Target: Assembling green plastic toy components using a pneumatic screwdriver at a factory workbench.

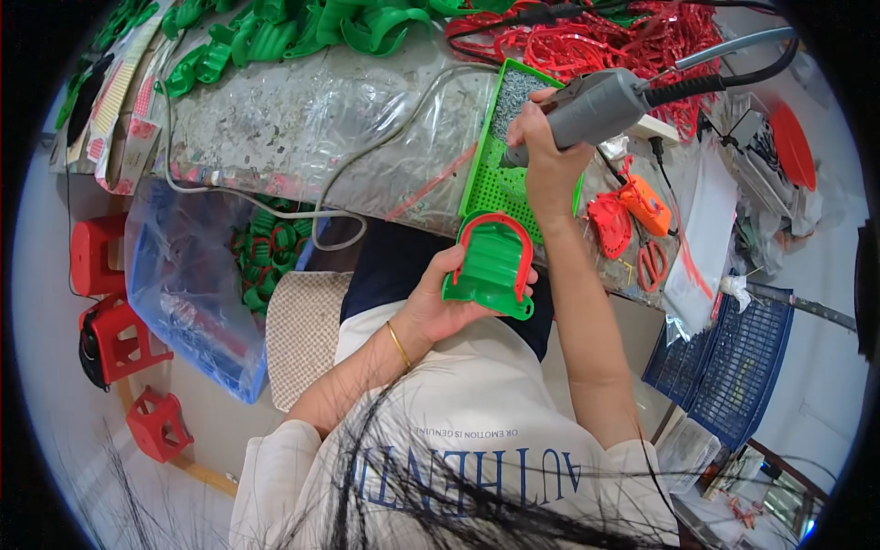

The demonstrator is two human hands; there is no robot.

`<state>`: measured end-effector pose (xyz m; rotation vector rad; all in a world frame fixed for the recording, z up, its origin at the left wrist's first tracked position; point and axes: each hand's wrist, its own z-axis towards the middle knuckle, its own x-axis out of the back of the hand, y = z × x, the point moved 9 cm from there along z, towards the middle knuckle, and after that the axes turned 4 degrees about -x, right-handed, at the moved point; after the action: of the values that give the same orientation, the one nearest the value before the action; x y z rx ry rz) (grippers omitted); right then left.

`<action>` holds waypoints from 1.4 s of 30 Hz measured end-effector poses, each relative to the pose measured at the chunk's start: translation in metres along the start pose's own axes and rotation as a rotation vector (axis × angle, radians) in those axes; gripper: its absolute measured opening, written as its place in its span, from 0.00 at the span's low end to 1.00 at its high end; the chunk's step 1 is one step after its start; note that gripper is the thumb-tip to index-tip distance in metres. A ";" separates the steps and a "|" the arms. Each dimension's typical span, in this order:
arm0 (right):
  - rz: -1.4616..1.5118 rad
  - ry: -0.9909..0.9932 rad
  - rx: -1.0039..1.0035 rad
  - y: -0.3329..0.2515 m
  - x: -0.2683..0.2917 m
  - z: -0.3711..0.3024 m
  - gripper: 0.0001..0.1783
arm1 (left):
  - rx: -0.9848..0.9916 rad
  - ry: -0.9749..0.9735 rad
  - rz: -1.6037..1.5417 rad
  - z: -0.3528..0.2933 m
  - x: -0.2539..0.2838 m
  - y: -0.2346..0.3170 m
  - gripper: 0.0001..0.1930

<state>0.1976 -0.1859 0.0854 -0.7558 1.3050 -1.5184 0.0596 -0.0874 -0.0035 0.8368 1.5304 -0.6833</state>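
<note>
Left hand (440, 298): cupped under a green moulded plastic housing with a red arched rim (492, 266), fingers wrapped round its left edge and thumb on the face, gripping it firmly.
Right hand (543, 147): closed tight round the grey pistol-shaped electric screwdriver with a black cable (587, 108), its tip pointing down over the green perforated plastic tray of small metal screws (506, 147).
Where the piece was: held above the lap, just below the edge of the plastic-covered grey workbench (302, 119), apart from the tray.
Handling, as judged: the housing looked light, stiff and smooth, likely slippery on its flat faces; the flanged base and side walls gave the surest hold, away from the red arch.
Screwdriver, as judged: heavier, with a cable that could drag.
Nearby: an orange tool (646, 206) lay on the bench at the right.
</note>
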 end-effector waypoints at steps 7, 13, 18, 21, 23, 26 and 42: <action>-0.022 0.015 -0.013 0.013 0.001 -0.001 0.07 | -0.013 -0.009 -0.022 0.001 0.003 0.002 0.39; -0.029 0.021 0.011 0.014 0.000 -0.002 0.06 | -0.023 -0.008 -0.021 0.000 0.004 0.005 0.39; -0.036 0.019 0.005 0.014 0.000 -0.002 0.06 | -0.021 0.001 -0.019 0.000 0.002 0.005 0.39; -0.036 0.008 0.006 0.016 0.000 -0.002 0.06 | -0.024 -0.001 -0.010 0.000 0.002 0.006 0.38; -0.023 0.009 0.031 0.009 0.000 -0.002 0.07 | -0.024 -0.002 -0.020 0.000 0.002 0.006 0.38; 0.039 0.016 0.064 -0.012 0.000 -0.002 0.09 | -0.038 -0.013 -0.003 -0.001 0.002 0.008 0.38; 0.148 -0.066 -0.037 -0.068 -0.011 -0.040 0.11 | -0.066 0.024 0.032 -0.001 0.003 0.008 0.38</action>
<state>0.1471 -0.1627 0.1432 -0.7108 1.3135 -1.3444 0.0658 -0.0817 -0.0064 0.8205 1.5499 -0.5988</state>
